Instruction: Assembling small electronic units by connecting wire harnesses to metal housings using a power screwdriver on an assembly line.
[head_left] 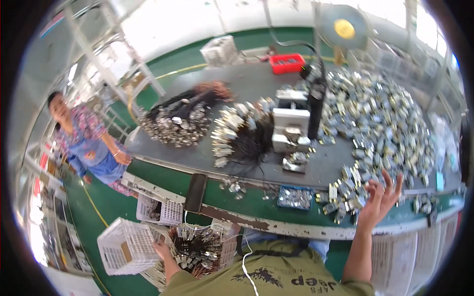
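My left hand (162, 248) is low on the left, its fingers closed at the rim of a white plastic basket (109, 256) that sits tilted. Beside that hand, another basket holds a bundle of dark cables with metal connectors (197, 242). Over the front edge of the workbench, my right hand (378, 201) is raised with its fingers apart and nothing in them. Small silver and brass-coloured metal connector parts (345, 193) lie just left of it. A blue tray (295, 197) of small metal pieces stands farther left.
A large heap of metal parts (385, 128) covers the bench's right side. A small white machine (291, 123) stands mid-bench beside bundled cables (242, 130). Farther back are a red bin (287, 64) and a fan (343, 28). A phone (196, 192) lies on the front edge. Another person (94, 133) stands left.
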The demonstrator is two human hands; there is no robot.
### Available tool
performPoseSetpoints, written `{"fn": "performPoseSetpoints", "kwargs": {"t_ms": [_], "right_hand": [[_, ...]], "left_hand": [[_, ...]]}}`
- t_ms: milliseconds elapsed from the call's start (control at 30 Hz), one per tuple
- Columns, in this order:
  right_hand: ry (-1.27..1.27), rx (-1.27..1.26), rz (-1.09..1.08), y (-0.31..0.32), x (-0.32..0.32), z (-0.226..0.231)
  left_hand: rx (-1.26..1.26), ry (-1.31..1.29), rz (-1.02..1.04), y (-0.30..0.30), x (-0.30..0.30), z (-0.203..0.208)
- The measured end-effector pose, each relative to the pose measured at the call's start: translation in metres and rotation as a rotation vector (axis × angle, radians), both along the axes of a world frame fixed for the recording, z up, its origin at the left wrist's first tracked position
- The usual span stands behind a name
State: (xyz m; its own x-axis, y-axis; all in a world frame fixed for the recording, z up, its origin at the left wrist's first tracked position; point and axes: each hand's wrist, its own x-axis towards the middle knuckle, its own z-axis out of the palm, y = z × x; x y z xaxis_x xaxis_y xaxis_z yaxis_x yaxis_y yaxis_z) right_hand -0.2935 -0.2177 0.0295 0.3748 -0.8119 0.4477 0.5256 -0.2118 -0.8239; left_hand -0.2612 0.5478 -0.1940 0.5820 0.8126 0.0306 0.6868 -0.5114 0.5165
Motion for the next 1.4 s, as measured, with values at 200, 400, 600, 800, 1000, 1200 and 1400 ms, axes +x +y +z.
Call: {"fn": "performPoseSetpoints", "kwargs": {"t_ms": [200,400,600,800,1000,1200,1400], "right_hand": [[0.311,-0.148,0.082,-0.005,0.024,0.004],[0.730,-0.654,0.482,0.037,0.096,-0.016],[0.804,-0.960,0.219,0.052,0.148,-0.045],[0.847,-0.960,0.173,0.053,0.155,-0.042],[0.685,-0.737,0.484,0.067,0.150,-0.013],[0.426,-0.693,0.579,0.132,0.234,0.020],[0.480,-1.021,0.356,0.165,0.314,0.000]], "left_hand": [[-0.086,0.312,-0.219,0.023,-0.018,-0.059],[-0.169,0.227,-0.419,0.021,0.012,-0.080],[-0.262,0.152,-0.474,-0.017,0.038,-0.076],[-0.205,0.240,-0.482,-0.019,0.024,-0.082],[-0.342,0.193,-0.479,-0.029,0.013,-0.091],[-0.395,0.231,-0.458,-0.029,0.011,-0.101],[-0.289,0.223,-0.527,-0.041,0.005,-0.107]]}}
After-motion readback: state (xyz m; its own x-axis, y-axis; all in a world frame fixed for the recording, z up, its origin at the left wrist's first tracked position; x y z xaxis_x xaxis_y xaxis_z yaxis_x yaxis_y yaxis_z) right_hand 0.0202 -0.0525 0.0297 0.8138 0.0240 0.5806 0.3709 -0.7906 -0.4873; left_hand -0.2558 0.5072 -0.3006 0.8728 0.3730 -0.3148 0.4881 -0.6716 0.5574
